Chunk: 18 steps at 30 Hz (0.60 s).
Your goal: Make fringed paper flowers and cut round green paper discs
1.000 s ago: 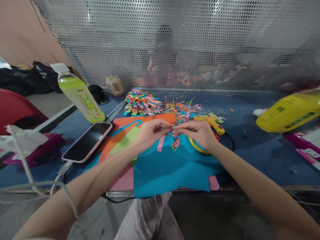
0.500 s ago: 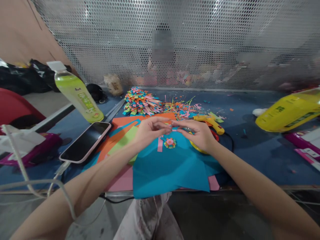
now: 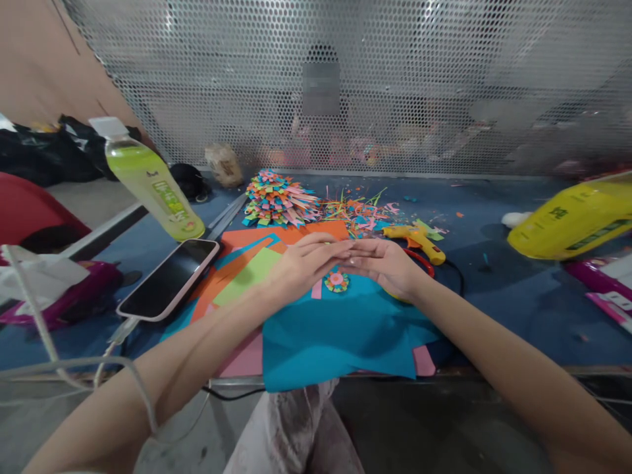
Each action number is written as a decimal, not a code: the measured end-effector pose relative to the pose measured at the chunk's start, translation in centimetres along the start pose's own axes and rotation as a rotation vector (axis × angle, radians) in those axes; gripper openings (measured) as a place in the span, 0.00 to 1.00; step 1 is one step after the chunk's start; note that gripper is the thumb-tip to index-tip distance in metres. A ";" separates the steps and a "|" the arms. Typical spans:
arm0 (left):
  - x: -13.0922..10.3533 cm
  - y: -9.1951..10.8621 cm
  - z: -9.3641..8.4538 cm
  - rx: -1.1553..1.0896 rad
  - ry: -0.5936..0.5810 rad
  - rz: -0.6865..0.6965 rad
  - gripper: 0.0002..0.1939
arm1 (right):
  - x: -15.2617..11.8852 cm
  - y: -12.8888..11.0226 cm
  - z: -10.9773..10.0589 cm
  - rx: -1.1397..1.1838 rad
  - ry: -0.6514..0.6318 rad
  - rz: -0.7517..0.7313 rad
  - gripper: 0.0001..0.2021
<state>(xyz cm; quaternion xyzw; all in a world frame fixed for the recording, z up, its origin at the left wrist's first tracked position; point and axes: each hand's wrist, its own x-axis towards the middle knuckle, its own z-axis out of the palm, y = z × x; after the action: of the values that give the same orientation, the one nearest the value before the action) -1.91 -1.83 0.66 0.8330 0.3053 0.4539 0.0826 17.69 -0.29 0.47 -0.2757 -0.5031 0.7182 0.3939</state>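
Observation:
My left hand (image 3: pixel 310 262) has its fingers stretched out and laid against the fingers of my right hand (image 3: pixel 390 264), which are also straight, with the palm partly turned up. I see nothing held in either hand. Just below the joined fingertips, a small round paper flower (image 3: pixel 336 281) with a pink centre and a multicoloured fringe lies on a blue paper sheet (image 3: pixel 340 342). Beside it is a pink paper strip (image 3: pixel 316 289), partly covered by my left hand. Scissors with a red and yellow handle (image 3: pixel 421 261) are half hidden behind my right hand.
A fringed paper pile (image 3: pixel 276 201) and paper scraps (image 3: pixel 358 214) lie behind my hands. A yellow glue gun (image 3: pixel 417 240) is at the right. To the left are a phone (image 3: pixel 170 280) and a green drink bottle (image 3: pixel 153 187); a yellow bottle (image 3: pixel 567 220) lies far right.
My fingers were bent, with only the tips meeting above the flower. Now they are straighter and overlap, and my right palm has turned upward. The flower and papers have stayed put.

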 end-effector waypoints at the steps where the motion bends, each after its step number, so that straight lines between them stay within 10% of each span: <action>1: -0.1 0.1 0.0 -0.048 0.012 -0.052 0.12 | -0.1 -0.1 -0.1 -0.002 -0.018 0.011 0.17; 11: 0.7 0.4 -0.3 -0.659 0.302 -0.549 0.42 | 0.7 -0.6 -1.3 -0.109 0.251 -0.099 0.12; 18: 0.2 1.6 0.3 -0.630 0.245 -0.449 0.41 | -0.1 -0.3 -0.1 -0.062 -0.042 0.055 0.15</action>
<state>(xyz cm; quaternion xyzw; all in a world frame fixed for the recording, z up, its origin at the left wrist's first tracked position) -0.88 -2.96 1.22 0.6194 0.3333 0.5918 0.3938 17.89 -0.31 0.71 -0.2864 -0.5255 0.7185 0.3544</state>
